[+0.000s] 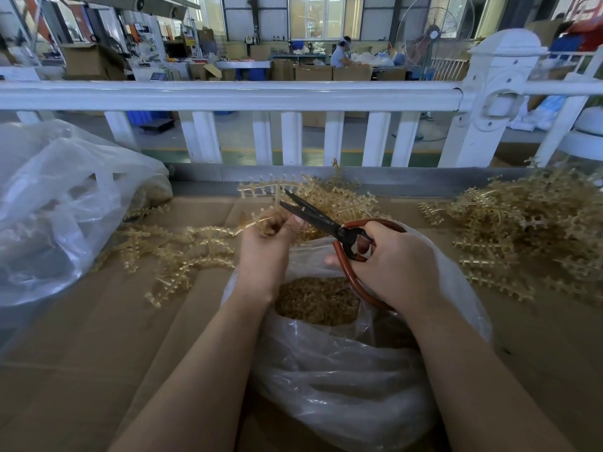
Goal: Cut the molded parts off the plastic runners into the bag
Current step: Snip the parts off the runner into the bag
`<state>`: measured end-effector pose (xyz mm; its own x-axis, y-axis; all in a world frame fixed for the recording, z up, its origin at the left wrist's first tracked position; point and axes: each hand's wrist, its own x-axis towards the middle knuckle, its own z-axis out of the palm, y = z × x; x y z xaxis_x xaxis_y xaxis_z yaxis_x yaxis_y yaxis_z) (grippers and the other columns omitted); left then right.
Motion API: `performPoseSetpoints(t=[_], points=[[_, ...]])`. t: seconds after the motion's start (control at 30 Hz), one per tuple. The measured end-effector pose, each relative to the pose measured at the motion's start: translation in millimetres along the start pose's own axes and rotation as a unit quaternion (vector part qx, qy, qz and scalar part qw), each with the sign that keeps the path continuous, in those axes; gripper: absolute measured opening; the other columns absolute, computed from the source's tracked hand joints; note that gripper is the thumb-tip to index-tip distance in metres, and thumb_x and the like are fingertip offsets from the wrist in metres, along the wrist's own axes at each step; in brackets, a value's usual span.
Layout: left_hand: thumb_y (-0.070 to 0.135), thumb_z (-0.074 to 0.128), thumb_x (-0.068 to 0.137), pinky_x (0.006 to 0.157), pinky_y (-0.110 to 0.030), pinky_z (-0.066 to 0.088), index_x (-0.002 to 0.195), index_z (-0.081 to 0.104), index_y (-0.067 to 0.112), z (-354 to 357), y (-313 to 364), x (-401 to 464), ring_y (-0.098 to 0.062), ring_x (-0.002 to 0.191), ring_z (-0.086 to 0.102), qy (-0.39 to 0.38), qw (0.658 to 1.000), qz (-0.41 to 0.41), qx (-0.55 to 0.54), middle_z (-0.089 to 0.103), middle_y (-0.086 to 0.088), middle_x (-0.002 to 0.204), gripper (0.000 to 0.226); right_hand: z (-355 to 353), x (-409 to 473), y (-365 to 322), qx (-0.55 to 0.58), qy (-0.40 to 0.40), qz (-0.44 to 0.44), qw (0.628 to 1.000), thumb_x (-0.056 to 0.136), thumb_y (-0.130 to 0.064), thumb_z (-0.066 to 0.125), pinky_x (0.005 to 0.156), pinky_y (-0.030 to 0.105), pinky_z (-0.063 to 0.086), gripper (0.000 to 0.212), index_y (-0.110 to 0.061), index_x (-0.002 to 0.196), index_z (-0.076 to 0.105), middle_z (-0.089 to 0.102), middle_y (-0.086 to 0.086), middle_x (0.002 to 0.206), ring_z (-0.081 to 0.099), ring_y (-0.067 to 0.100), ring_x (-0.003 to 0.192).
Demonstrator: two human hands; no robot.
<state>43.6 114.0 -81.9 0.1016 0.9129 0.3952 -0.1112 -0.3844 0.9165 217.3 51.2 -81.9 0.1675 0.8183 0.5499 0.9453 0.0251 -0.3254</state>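
The open clear bag (342, 370) sits on the cardboard-covered worktop (81, 337) and serves as the landmark; amber cut parts (318, 300) lie heaped inside its mouth. Just above that mouth the left hand (272, 243) has its fingers curled round a plastic runner (212, 230), which trails off to the left of the bag; the right hand (388, 265), also over the bag's mouth, grips the red-brown loops of black scissors (321, 220), whose blades stand parted beside the left fingertips. More runners (163, 256) lie spread left of the bag; a further pile (528, 223) lies to its right, another (326, 190) behind it; a second clear bag (58, 207) slumps far to its left; a white railing (228, 93) stands behind the bag.
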Motion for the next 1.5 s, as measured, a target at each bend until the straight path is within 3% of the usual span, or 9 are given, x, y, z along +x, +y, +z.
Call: performPoseSetpoints(t=[0.23,0.47,0.67,0.8,1.07,1.17,1.3,1.4,1.5], points=[[0.007,0.062,0.094,0.08,-0.019,0.05,0.092,0.069,0.009,1.6,-2.2,0.5,-0.007,0.085,0.067,0.014,0.998,-0.01,-0.065,0.072,0.008,0.083,0.008,0.8,-0.2,-0.4,0.021,-0.001,0.005,1.0,0.067,-0.093,0.041,0.055,0.005,0.021,0.059,-0.036,0.077,0.052,0.039,-0.029,0.061,0.039,-0.015,0.058],[0.003,0.06,0.095,0.076,-0.014,0.048,0.09,0.071,0.016,0.5,-1.6,1.4,0.0,0.08,0.064,0.022,0.997,-0.024,-0.069,0.071,0.015,0.08,0.018,3.7,1.2,2.3,0.022,-0.028,0.002,0.999,0.065,-0.096,0.039,0.057,0.005,0.027,0.072,-0.032,0.085,0.063,0.054,-0.023,0.07,0.046,-0.008,0.06],[0.006,0.065,0.091,0.079,-0.021,0.049,0.087,0.072,0.019,-2.0,-1.4,2.1,-0.001,0.078,0.064,0.021,0.997,-0.045,-0.053,0.071,0.014,0.078,0.015,-1.2,1.3,4.5,0.023,-0.047,-0.004,0.999,0.071,-0.088,0.052,0.06,0.006,0.029,0.065,-0.032,0.1,0.066,0.056,-0.023,0.078,0.049,-0.003,0.068],[0.0,0.062,0.091,0.067,-0.012,0.047,0.083,0.067,0.015,-1.1,0.3,3.9,0.003,0.068,0.061,0.017,0.995,-0.052,-0.083,0.067,0.016,0.068,0.018,-2.6,0.9,3.0,0.035,-0.056,-0.004,0.998,0.073,-0.085,0.054,0.059,0.007,0.027,0.061,-0.032,0.102,0.065,0.053,-0.025,0.077,0.044,-0.011,0.068],[-0.001,0.054,0.092,0.062,-0.024,0.047,0.069,0.061,0.009,-5.1,-0.2,10.4,-0.011,0.055,0.055,0.097,0.967,-0.137,-0.192,0.06,-0.001,0.057,0.026,-2.4,-0.9,3.3,0.039,-0.043,-0.018,0.998,0.073,-0.084,0.054,0.063,0.005,0.029,0.062,-0.032,0.104,0.067,0.054,-0.026,0.082,0.048,-0.003,0.076],[-0.003,0.056,0.09,0.064,-0.026,0.046,0.067,0.062,0.01,-4.1,-1.4,10.3,-0.01,0.055,0.055,0.089,0.975,-0.135,-0.15,0.061,0.002,0.056,0.027,-3.7,-0.7,1.8,0.032,-0.044,-0.026,0.998,0.074,-0.088,0.048,0.062,0.008,0.035,0.062,-0.035,0.099,0.065,0.054,-0.026,0.08,0.049,-0.003,0.074],[0.003,0.061,0.092,0.071,-0.031,0.047,0.074,0.066,0.01,-1.2,-2.4,6.4,-0.01,0.063,0.06,0.024,0.993,-0.11,-0.043,0.066,0.005,0.063,0.019,-3.7,0.3,0.5,0.043,-0.046,-0.018,0.998,0.072,-0.089,0.046,0.062,0.005,0.027,0.066,-0.034,0.103,0.065,0.052,-0.027,0.082,0.047,-0.004,0.075],[0.008,0.063,0.09,0.078,-0.042,0.05,0.08,0.07,0.007,-0.4,-1.2,2.9,-0.022,0.076,0.063,-0.029,0.997,-0.066,-0.002,0.069,-0.006,0.076,0.013,-3.0,0.9,1.6,0.041,-0.055,-0.012,0.998,0.072,-0.085,0.051,0.061,0.004,0.025,0.062,-0.033,0.104,0.064,0.05,-0.027,0.081,0.043,-0.006,0.07],[0.004,0.061,0.094,0.075,-0.038,0.048,0.078,0.07,0.011,-1.8,-0.5,1.5,-0.017,0.073,0.061,-0.039,0.998,-0.038,0.013,0.068,-0.001,0.074,0.019,-2.3,1.1,2.0,0.035,-0.057,-0.01,0.998,0.074,-0.082,0.056,0.06,0.004,0.023,0.058,-0.033,0.105,0.064,0.048,-0.027,0.08,0.043,-0.004,0.072]])
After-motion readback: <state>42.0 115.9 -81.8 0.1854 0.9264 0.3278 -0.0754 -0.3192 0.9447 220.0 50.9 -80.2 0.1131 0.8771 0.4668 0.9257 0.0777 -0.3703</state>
